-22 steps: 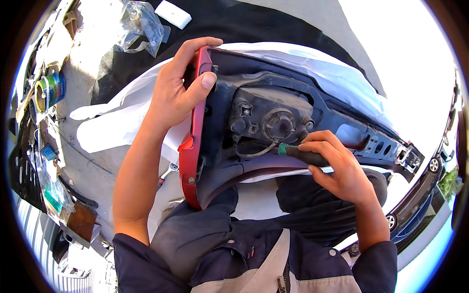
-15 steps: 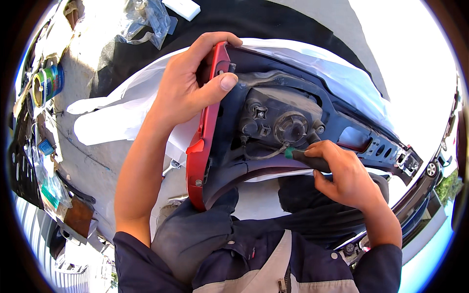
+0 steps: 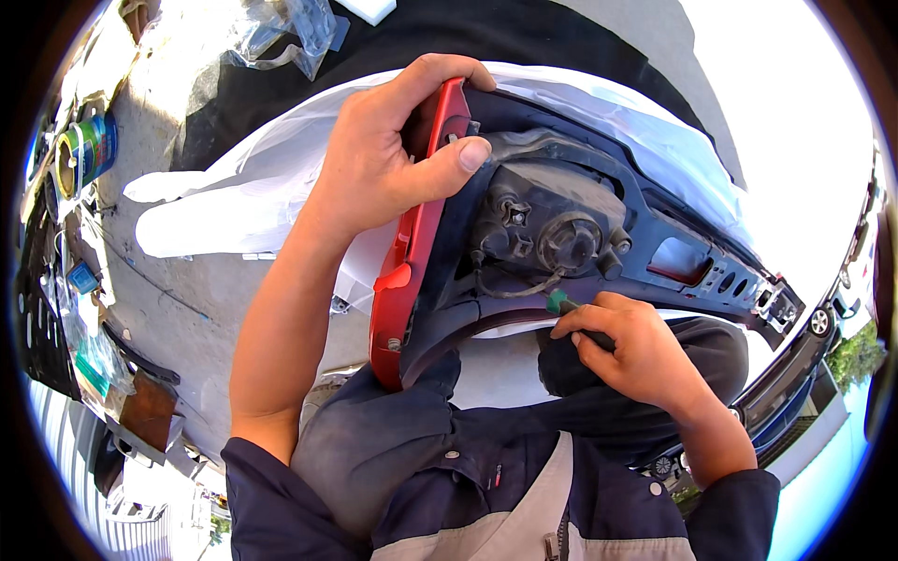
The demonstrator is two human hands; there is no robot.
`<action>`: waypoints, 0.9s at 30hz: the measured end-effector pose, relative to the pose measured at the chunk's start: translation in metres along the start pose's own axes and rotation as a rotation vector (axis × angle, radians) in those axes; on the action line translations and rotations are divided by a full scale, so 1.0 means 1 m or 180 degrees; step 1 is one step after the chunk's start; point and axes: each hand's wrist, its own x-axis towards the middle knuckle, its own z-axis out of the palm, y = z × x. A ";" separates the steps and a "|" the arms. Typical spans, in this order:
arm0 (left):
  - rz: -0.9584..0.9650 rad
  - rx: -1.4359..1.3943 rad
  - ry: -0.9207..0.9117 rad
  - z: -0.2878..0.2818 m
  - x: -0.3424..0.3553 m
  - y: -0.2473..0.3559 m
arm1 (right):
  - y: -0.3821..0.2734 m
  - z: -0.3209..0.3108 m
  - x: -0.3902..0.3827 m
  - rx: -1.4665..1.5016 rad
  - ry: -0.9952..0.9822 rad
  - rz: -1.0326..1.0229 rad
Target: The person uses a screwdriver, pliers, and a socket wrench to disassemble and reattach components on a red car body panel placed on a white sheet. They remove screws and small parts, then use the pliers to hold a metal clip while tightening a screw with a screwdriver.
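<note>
A red car body panel (image 3: 412, 271), dark on its inner side, rests across my lap with the inside facing up. My left hand (image 3: 393, 159) grips its upper left end, thumb on the inner side and fingers over the far edge. Set into the panel is a dusty dark lamp housing (image 3: 552, 210) with a round cap and a thin wire looping below it. Just under the lamp, my right hand (image 3: 627, 351) is closed round the dark handle of a screwdriver (image 3: 559, 301) with a green collar. Its tip is hard to make out near the wire.
White sheeting (image 3: 224, 210) lies beneath and beyond the panel, over a black mat (image 3: 599, 56). Clear plastic bags (image 3: 290, 33) are at the far left. A green and blue tin (image 3: 86, 157) stands among clutter at left. A parked car (image 3: 804, 360) is at right.
My right hand has come down and slightly left with the screwdriver, away from the lamp. In the picture the panel and my left hand sit a little further right.
</note>
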 end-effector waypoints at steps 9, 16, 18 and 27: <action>-0.0058 -0.0175 0.0031 0.003 -0.009 -0.001 | -0.006 0.023 -0.009 -0.0398 0.0332 0.0041; -0.0153 -0.0177 0.0036 0.005 -0.012 0.003 | -0.009 0.037 -0.013 -0.0599 0.0605 0.0030; -0.0188 -0.0172 0.0016 0.004 -0.014 0.004 | -0.008 0.042 -0.014 -0.0607 0.0694 0.0040; -0.0288 -0.0287 0.0012 0.003 -0.016 0.007 | -0.010 0.052 -0.018 -0.0611 0.0843 0.0033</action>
